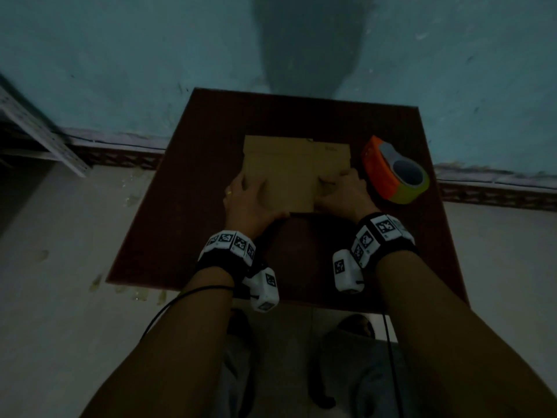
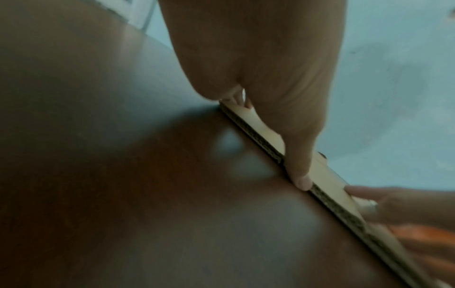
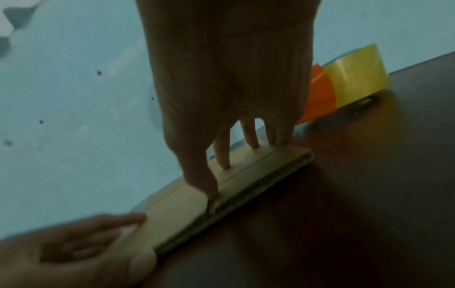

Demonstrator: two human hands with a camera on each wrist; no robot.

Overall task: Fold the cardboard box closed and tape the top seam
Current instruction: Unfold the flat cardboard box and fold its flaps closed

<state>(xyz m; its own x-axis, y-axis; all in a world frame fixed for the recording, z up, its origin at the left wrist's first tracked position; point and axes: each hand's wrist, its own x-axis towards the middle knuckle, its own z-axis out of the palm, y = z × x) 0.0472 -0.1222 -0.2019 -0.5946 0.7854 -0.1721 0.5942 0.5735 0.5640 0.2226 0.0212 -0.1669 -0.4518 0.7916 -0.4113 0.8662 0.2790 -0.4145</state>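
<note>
The left hand point(image 1: 251, 203) is laid on the near left corner of the flattened cardboard box point(image 1: 289, 173), its fingers spread over the top face while the thumb is hooked round the near edge, as is seen in the left wrist view, where the thumb tip point(image 2: 301, 179) is pressed against the corrugated edge. A ring is worn on one finger of that hand. The box is held flat on the dark brown table point(image 1: 187, 206), between the two hands and just beyond the wrists. The right hand point(image 1: 342, 194) is set on the near right corner; in the right wrist view its fingertips point(image 3: 225, 163) are planted, slightly apart, on the top face, and the thumb is pressed at the near edge where the layers meet. Whether a flap is being pinched there cannot be told, since the picture is blurred and dim. Just to the right of the right hand, an orange tape dispenser point(image 1: 394, 173) with a yellowish roll is stood on the table, apart from the box.
</note>
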